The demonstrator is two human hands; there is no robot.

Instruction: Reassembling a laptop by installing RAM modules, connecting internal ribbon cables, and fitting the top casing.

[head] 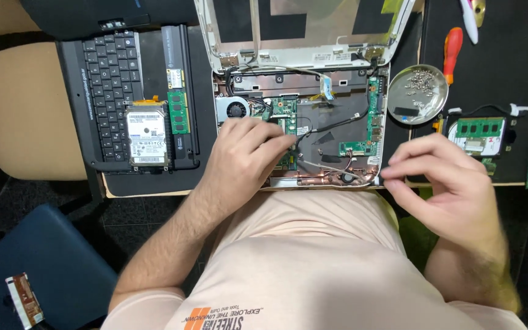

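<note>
So the opened laptop base (313, 134) sits at the near edge of the desk (154, 183), lid tilted back, guts all exposed. I'll use the little cooling fan (237, 110) as my reference point for everything.

The left hand (245, 156) is just below and right of the fan, fingers curled down onto the green circuit board (285, 119) where the thin black cables (331, 125) run across. The grip looks loosely closed, fingertips pressing or pinching something small, but the knuckles hide it, so I can't tell what, if anything, it actually has hold of. The board itself sits right under those fingertips and pokes out just past them, toward the fan's right.

The right hand (444, 183) is well right of the fan, past the base's right corner, thumb and forefinger nearly pinched together at the casing edge. It's a bit blurred, and I can't make out anything between the fingers.

Stuff that could bite here, I reckon:
- those cables are draped right over the board, so a tug from the left hand could yank a connector or tear a wire
- bare fingers on exposed components could mean static or a bent pin
- the metal dish of screws (417, 91), far right of the fan, is close to the right hand, and one careless swing could knock it over
- the hard drive (147, 137) left of the fan rests loose on a spare keyboard (102, 79), easy to nudge off
</note>
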